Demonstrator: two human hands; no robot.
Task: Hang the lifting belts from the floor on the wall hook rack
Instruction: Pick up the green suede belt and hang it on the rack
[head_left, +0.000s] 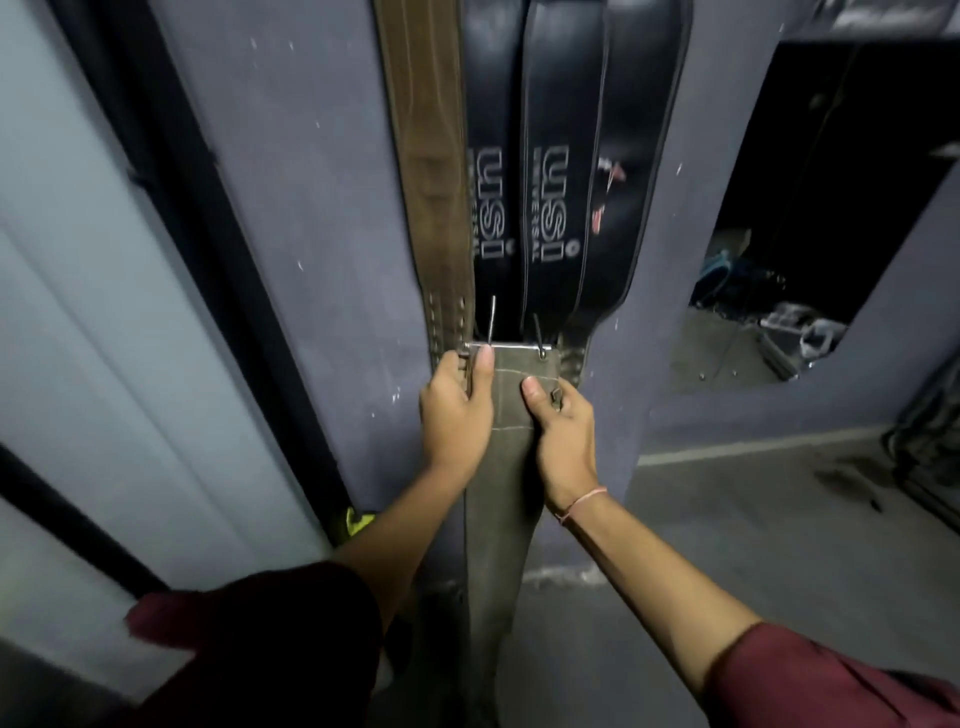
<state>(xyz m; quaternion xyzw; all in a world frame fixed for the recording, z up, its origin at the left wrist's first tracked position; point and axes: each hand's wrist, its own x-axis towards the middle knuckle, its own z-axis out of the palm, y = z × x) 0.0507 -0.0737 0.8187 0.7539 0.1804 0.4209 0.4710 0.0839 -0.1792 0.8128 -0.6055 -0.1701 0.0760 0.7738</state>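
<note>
While the person is standing close to the wall (291, 208), head view: cam is looking steeply down it, w/ grey floor (779, 519) showing lower right.
Olive belt (498, 519): being held off the floor, buckle end up, against the wall; strap is running down btwn both arms & out the bottom edge.
Buckle bar (506, 346): sitting across the olive belt's top end, overlapping the lower tips of the hung belts; one prong is sticking up.
Left hand (454, 410): gripping the olive belt's left edge just under the buckle, thumb lying on the front, fingers wrapping behind.
Right hand (563, 431): gripping the right edge slightly lower, thumb pressing on the front, fingers curling round.
Brown belt (426, 156): hanging flat on the wall, leftmost.
Black belts (558, 156): three hanging side by side right of the brown belt, tops running out of frame; two are showing "USI UNIVERSAL".
Bracelet (582, 501): pink thread, sitting on the right wrist.
Sleeves (831, 680): maroon, covering both upper arms.
</note>
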